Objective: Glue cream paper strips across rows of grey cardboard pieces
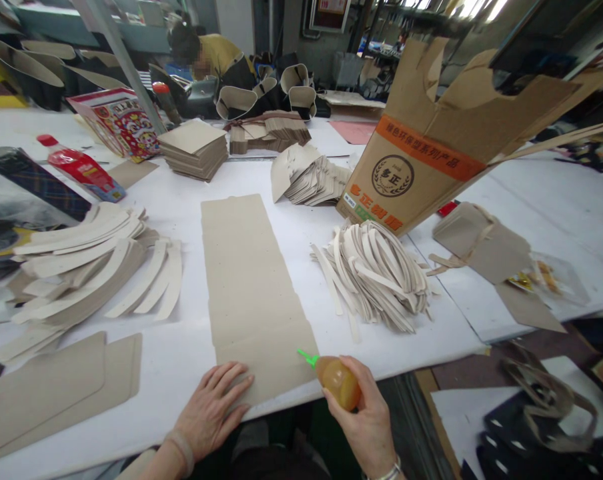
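Note:
A long beige sheet (254, 280) lies lengthwise on the white table, its near end at the table's front edge. My left hand (214, 403) rests on the sheet's near left corner, fingers spread and flat. My right hand (364, 417) is wrapped round a small squeeze bottle (339, 381) of amber liquid. The bottle's green nozzle (309, 358) points left, above the sheet's near right corner. Curved pale strips (101, 267) are stacked to the left. On the right lies a heap of narrow pale strips (376, 273).
A tall cardboard box (416, 167) leans at the back right. Stacked beige boards (194, 150), fanned pieces (314, 177) and a red bottle (81, 167) stand farther back. Large boards (46, 393) lie front left. A person in yellow (224, 57) bends at the far side.

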A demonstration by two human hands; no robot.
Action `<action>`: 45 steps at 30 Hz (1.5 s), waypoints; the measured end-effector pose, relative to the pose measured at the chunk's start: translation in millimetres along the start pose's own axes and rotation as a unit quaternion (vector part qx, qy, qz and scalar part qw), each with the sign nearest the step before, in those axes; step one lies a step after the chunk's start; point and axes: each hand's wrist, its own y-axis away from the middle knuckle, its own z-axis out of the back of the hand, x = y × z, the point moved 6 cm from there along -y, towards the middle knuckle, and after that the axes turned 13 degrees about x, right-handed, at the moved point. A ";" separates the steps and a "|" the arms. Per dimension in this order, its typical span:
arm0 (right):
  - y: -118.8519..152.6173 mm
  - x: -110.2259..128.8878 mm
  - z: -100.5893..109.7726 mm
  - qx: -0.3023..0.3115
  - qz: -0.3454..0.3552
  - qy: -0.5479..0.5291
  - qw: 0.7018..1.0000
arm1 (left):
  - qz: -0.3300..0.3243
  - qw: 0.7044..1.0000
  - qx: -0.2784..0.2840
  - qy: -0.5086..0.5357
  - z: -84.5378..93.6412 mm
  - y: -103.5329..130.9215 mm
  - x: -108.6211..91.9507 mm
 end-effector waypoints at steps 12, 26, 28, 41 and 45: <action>-3.4 7.5 1.3 0.005 0.039 0.032 0.999 | 0.000 1.000 0.001 -0.002 2.6 -0.5 -0.3; -7.1 12.6 6.2 -0.001 0.038 0.003 0.999 | 0.005 1.000 0.009 -0.012 0.1 -0.8 -0.9; -7.4 11.8 4.7 0.008 0.041 0.005 0.999 | 0.006 1.000 0.013 -0.012 -0.8 -0.4 -0.6; 3.4 -16.8 -6.6 0.005 -0.093 -0.213 0.973 | 0.013 0.999 0.024 0.035 2.3 -0.9 -1.0; 4.2 -23.9 -31.6 -0.027 -0.210 -0.486 0.848 | 0.052 0.997 0.024 0.058 12.6 0.4 -6.7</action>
